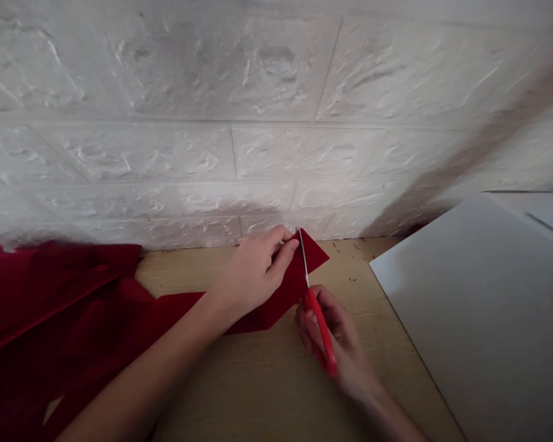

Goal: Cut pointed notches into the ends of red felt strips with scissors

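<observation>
A: The bare left forearm point(161, 366) is closest, slanting up to its hand. What is to its left?

B: A heap of dark red cloth point(64, 301), well left of both hands.

A: And the left hand point(255, 267)?

B: Thumb and forefinger pinch the upper edge of a red cloth strip point(288, 282) near its pointed end. The strip runs under the forearm toward the heap; I can't tell whether they join.

A: How does its long axis lie?

B: Roughly sideways from the heap, then bending past the left hand, up and to the right. The red-handled scissors point(321, 331) cross that end, handles toward the wearer, tips just beside the left fingertips.

A: So which hand is nearer the blades' tips?

B: The left. The right hand point(345, 353) grips the handles, below and right of the strip. How far the blades are parted, I can't tell. A triangular corner of the strip shows right of them.

A: Farther right?

B: A pale flat panel point(483, 319), apart from the right hand, over the wooden tabletop point(221, 393).
</observation>
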A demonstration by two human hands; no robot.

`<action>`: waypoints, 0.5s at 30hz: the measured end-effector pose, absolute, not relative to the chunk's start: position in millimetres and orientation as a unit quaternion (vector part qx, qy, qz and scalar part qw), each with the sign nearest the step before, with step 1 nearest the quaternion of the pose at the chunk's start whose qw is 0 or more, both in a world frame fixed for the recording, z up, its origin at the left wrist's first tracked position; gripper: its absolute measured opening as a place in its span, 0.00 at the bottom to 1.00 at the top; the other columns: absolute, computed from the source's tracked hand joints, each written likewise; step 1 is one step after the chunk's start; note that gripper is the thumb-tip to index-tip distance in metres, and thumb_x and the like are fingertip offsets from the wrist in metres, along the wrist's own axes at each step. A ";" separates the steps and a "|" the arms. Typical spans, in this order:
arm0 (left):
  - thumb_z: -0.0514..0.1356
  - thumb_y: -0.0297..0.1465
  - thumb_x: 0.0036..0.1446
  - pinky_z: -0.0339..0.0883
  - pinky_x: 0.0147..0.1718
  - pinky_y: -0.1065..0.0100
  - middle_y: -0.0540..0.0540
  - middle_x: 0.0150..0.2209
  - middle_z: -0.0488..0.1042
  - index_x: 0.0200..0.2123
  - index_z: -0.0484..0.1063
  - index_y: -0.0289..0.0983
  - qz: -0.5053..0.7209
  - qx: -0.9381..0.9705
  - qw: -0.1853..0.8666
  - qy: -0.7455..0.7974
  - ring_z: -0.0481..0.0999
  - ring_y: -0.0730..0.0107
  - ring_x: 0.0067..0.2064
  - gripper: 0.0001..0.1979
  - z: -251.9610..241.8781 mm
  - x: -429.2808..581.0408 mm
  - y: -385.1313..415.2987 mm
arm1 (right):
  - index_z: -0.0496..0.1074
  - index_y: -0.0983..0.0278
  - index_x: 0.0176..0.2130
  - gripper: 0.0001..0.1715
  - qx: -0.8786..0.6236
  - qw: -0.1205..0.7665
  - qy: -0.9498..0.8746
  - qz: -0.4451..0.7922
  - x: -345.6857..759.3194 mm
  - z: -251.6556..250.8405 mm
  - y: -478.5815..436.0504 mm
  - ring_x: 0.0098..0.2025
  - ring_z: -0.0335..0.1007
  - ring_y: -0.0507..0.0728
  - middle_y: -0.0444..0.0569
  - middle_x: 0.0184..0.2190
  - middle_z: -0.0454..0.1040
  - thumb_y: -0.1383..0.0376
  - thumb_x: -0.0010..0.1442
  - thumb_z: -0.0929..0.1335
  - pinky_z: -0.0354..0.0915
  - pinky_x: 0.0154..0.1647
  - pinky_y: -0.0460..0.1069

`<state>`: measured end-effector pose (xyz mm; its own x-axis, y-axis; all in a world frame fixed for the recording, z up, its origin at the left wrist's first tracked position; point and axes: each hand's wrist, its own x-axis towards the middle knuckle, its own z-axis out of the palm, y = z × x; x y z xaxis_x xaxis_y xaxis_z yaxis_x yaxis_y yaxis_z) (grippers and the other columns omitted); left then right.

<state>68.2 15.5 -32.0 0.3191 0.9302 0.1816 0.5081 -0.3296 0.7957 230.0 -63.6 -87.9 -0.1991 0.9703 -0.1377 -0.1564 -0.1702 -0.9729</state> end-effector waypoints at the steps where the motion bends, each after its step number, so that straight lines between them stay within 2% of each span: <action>1: 0.50 0.38 0.69 0.55 0.27 0.67 0.53 0.24 0.70 0.34 0.67 0.39 0.329 0.746 0.326 0.479 0.66 0.74 0.24 0.13 -32.7 68.6 15.4 | 0.63 0.60 0.36 0.23 -0.442 0.454 -0.461 0.621 230.2 -87.4 -63.8 0.23 0.50 0.47 0.40 0.27 0.60 0.45 0.63 0.69 0.48 0.22 0.46; 15: 0.50 0.37 0.69 0.56 0.28 0.67 0.53 0.25 0.71 0.34 0.67 0.39 0.322 0.749 0.338 0.470 0.67 0.73 0.26 0.13 -35.1 70.3 17.0 | 0.65 0.60 0.35 0.24 -0.440 0.466 -0.448 0.623 228.7 -83.4 -62.7 0.24 0.48 0.49 0.40 0.25 0.59 0.44 0.62 0.69 0.48 0.22 0.46</action>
<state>70.3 17.0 -35.1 0.3504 0.9220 0.1645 0.4871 -0.3294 0.8088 228.7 -62.7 -83.4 -0.1781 0.9753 -0.1308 -0.1876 -0.1641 -0.9684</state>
